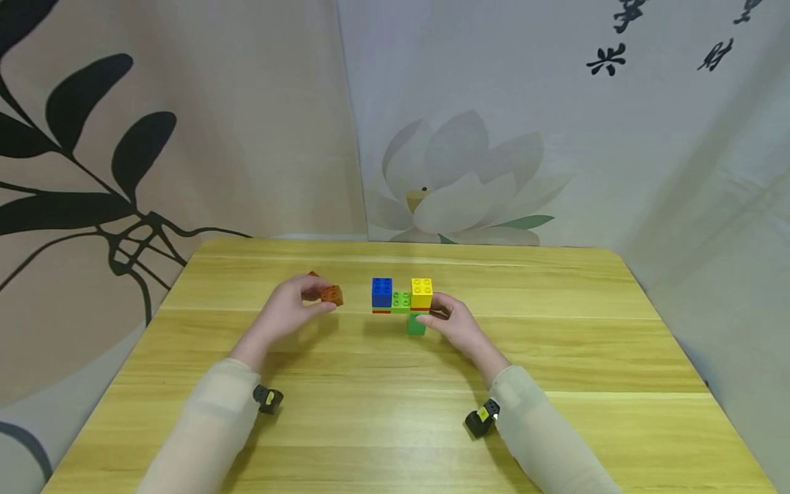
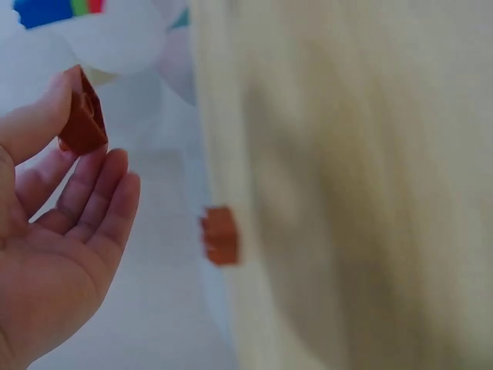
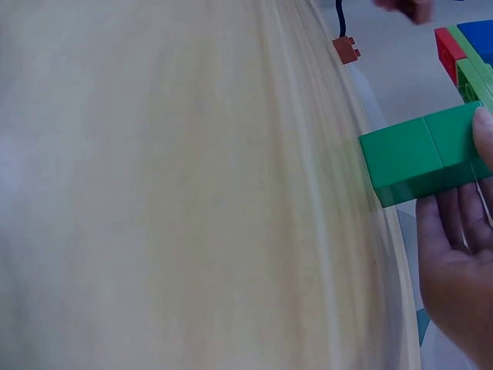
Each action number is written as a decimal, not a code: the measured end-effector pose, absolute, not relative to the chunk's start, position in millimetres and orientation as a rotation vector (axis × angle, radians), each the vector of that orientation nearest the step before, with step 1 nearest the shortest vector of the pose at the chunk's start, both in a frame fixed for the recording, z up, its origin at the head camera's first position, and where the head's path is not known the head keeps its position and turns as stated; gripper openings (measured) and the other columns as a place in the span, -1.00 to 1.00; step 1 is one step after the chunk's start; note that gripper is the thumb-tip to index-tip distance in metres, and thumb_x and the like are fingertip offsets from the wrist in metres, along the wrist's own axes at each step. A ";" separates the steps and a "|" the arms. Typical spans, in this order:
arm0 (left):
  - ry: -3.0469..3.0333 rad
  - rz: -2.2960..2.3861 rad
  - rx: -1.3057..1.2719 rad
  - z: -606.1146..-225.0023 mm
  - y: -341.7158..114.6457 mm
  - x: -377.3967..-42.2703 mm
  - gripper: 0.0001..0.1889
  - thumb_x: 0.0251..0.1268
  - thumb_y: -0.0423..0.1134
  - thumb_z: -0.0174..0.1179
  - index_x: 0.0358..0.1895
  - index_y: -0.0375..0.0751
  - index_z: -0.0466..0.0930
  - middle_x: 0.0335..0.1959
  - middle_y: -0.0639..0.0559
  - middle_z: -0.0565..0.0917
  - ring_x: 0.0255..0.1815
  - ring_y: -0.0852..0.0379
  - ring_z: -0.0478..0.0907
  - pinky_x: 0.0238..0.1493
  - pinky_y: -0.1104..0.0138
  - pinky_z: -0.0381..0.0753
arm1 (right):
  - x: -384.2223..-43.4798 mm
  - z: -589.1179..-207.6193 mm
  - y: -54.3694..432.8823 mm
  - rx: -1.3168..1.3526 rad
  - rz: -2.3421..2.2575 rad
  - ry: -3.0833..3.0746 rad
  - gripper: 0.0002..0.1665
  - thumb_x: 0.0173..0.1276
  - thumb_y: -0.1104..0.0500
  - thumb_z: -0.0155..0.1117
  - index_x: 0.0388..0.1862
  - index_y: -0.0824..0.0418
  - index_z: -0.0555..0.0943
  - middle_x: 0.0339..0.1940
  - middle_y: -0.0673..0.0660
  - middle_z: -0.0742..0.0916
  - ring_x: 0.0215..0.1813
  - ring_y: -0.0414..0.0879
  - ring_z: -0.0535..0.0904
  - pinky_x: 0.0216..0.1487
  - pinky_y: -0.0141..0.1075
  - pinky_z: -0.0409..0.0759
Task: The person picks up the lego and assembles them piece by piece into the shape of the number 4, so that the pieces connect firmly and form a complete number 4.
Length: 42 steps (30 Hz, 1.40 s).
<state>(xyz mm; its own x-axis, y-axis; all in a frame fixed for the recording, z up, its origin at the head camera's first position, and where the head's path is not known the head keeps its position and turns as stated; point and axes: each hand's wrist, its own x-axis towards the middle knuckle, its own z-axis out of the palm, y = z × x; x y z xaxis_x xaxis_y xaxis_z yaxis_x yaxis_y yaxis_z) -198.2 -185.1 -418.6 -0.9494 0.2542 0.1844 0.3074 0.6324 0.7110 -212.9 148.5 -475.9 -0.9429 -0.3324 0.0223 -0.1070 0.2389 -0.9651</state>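
My left hand (image 1: 290,309) pinches a brown-orange toy brick (image 1: 331,296) between thumb and fingers; the left wrist view shows the same brick (image 2: 86,123) tilted, its hollow underside partly visible. A second brown-orange brick (image 2: 221,235) stands on the table beyond that hand. To the right, my right hand (image 1: 458,324) grips a joined brick structure by its green part. A blue brick (image 1: 382,293) and a yellow brick (image 1: 422,293) top its two ends, light green (image 1: 401,300) between them and thin red layers below. Two green bricks (image 3: 424,150) form its leg.
The wooden table (image 1: 382,425) ends at a far edge close behind the bricks. Behind it hangs a printed cloth (image 1: 278,137) with leaves and a lotus. Small black cameras are strapped at both wrists.
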 end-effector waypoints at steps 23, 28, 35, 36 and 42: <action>-2.593 -1.233 -0.774 -346.1 -84.9 -204.3 -0.60 0.12 -0.25 0.48 0.04 -0.28 0.68 -0.12 -0.04 0.69 -0.11 0.01 0.62 0.03 0.19 0.61 | -213.3 -476.9 147.9 -0.431 -1.823 2.276 -0.47 0.35 0.19 0.39 0.25 0.32 0.53 0.15 0.23 0.65 0.25 0.10 0.51 0.36 -0.05 0.39; -2.638 -1.166 -0.840 -345.6 -69.0 -208.3 -0.59 0.11 -0.21 0.50 0.03 -0.26 0.69 -0.16 0.01 0.69 -0.14 0.08 0.62 0.01 0.22 0.61 | -213.6 -476.3 147.6 -0.437 -1.825 2.266 -0.47 0.37 0.24 0.35 0.27 0.37 0.50 0.18 0.28 0.63 0.27 0.13 0.49 0.37 -0.03 0.37; -2.689 -1.125 -0.899 -348.3 -55.4 -212.2 -0.61 0.11 -0.23 0.49 0.01 -0.27 0.69 -0.13 -0.01 0.70 -0.12 0.09 0.63 0.03 0.23 0.60 | -208.9 -465.2 146.9 -0.438 -1.811 2.267 -0.53 0.39 0.30 0.31 0.23 0.43 0.51 0.14 0.31 0.64 0.25 0.16 0.50 0.37 -0.02 0.37; -2.701 -1.120 -0.896 -348.5 -54.0 -212.3 -0.62 0.11 -0.23 0.49 0.01 -0.27 0.69 -0.13 -0.02 0.70 -0.12 0.08 0.63 0.03 0.24 0.60 | -206.2 -460.5 146.5 -0.440 -1.813 2.265 -0.54 0.39 0.31 0.31 0.22 0.44 0.51 0.13 0.31 0.65 0.24 0.17 0.51 0.36 -0.02 0.37; -2.776 -1.077 -0.849 -350.1 -47.6 -212.7 -0.64 0.14 -0.23 0.48 0.00 -0.25 0.70 -0.13 -0.01 0.69 -0.13 0.06 0.62 -0.03 0.25 0.62 | -196.8 -445.0 145.4 -0.467 -1.834 2.257 -0.57 0.39 0.31 0.31 0.18 0.46 0.52 0.09 0.30 0.66 0.20 0.17 0.52 0.35 0.01 0.39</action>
